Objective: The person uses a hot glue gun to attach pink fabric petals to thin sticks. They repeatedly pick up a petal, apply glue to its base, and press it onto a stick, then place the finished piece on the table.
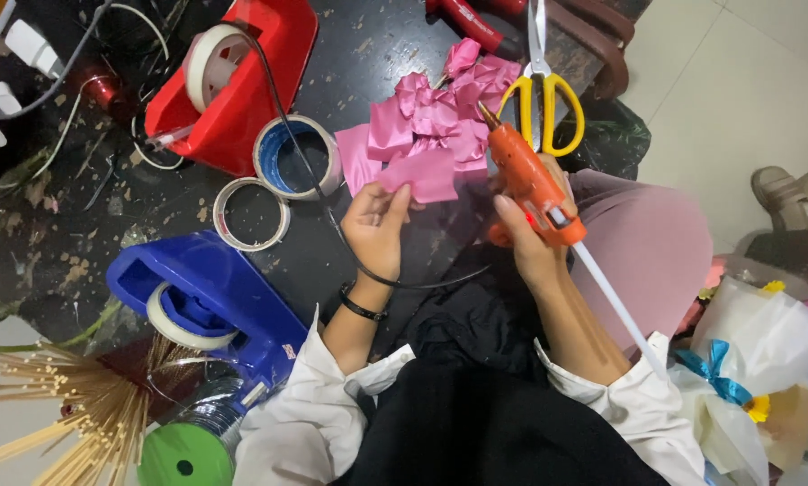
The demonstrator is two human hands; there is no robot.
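Right hand (528, 236): grip closed around the handle of an orange glue gun (532, 186), nozzle aimed up and left toward the ribbon. A white glue stick (618, 310) runs out of the back of the gun, slanting down to the right over the forearm.

Left hand (377, 227): fingers pinched shut on the lower edge of a flat piece of pink ribbon (422, 175); thumb side hidden, so depth of hold cannot be told. A black band sits on the wrist, and a thin black cord (309, 175) crosses the worktop and passes under the hand.

Just above the held piece lies a crumpled heap of ribbon scraps (449, 103), satin-like and shiny. Yellow-handled scissors (541, 94) lie touching its right side, close to the worktop edge.

Left of the hands: two tape rolls (253, 213) flat on the dark, speckled worktop (368, 49), a red tape holder (242, 76) behind them, and a blue tape holder (210, 301) nearer. A bundle of thin wooden sticks (80, 405) fans out at lower left. Open room is small, a bare strip between the tape rolls and the left hand.
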